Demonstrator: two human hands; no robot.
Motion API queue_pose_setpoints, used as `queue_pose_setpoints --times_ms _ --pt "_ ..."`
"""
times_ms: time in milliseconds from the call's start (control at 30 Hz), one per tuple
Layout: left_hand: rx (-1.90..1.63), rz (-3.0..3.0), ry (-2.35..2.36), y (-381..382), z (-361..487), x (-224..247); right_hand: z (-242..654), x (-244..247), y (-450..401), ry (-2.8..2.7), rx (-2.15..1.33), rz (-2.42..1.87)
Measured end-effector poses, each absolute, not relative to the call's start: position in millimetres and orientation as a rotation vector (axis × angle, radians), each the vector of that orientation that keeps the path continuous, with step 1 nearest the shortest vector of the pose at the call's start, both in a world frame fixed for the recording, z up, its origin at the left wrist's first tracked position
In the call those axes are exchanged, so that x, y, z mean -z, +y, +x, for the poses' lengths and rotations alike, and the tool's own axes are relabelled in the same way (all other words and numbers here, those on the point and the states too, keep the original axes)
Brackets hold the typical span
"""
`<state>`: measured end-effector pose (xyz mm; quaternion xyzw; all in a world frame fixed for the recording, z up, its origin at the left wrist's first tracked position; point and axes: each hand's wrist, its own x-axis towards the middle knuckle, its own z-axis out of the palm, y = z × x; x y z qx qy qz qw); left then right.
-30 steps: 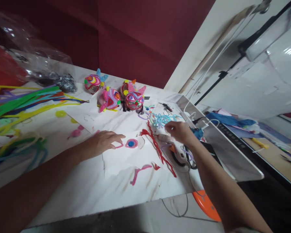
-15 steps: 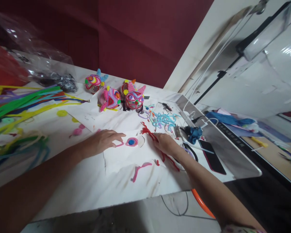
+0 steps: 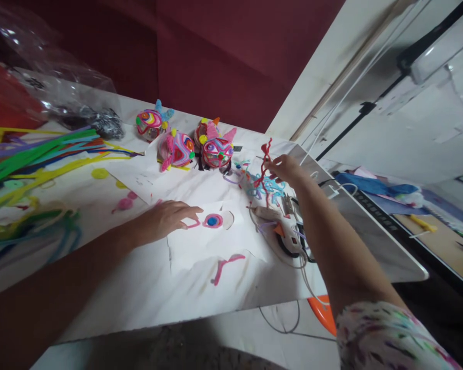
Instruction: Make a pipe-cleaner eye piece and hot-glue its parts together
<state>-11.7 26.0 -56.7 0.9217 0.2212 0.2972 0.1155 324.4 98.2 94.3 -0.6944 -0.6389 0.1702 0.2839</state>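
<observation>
My left hand [image 3: 170,220] rests on a white paper sheet [image 3: 204,246], thumb and index finger apart, beside a thin pink strip [image 3: 193,224]. Just right of its fingertips lies a coiled pink, red and blue oval [image 3: 213,221], next to a curved outline on the paper. Raised over the right side of the table, my right hand [image 3: 283,169] pinches a bunch of twisted red pipe cleaners [image 3: 265,172]. Beneath them is a tangle of light blue pipe cleaners [image 3: 275,190]. A bent pink pipe cleaner piece [image 3: 224,267] lies nearer the front edge.
Several decorated fish-like balls [image 3: 218,151] stand at the back. Long coloured pipe cleaners [image 3: 42,154] are heaped at left, near a clear plastic bag [image 3: 69,97]. A white power strip with cables [image 3: 287,231] lies at right, beside a raised grey panel [image 3: 355,231].
My right hand has lifted the red pipe cleaners off the paper and carried them away to the back right, uncovering the power strip. My left hand stays in place.
</observation>
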Motion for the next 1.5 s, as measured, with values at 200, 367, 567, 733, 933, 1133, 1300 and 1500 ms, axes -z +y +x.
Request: queue_pose_setpoints --times_ms 200,367,567,733,933,1133,1300,1500 --pt "-0.763 2.735 0.725 25 -12 57 303 -66 15 -2.227 -0.582 -1.455" --pt "-0.768 2.731 0.73 26 -12 57 286 -18 -64 -2.798 -0.5 -1.176" --pt "-0.787 2.712 0.708 26 -12 59 294 -17 -87 -2.781 -0.442 -1.226" --pt "-0.892 2.718 0.656 26 -12 59 316 -59 -50 -2.359 -0.381 -1.166" --pt "-0.87 2.736 0.664 24 -12 54 333 -69 58 -2.208 0.135 -1.774" --pt "-0.843 2.727 0.687 26 -12 57 375 -38 8 -2.131 0.21 -1.998" --pt "-0.871 2.709 0.675 28 -12 60 392 -3 -49 -2.145 0.313 -1.851" --pt "-0.808 2.697 0.684 32 -13 64 368 7 -37 -2.442 0.488 -1.753"
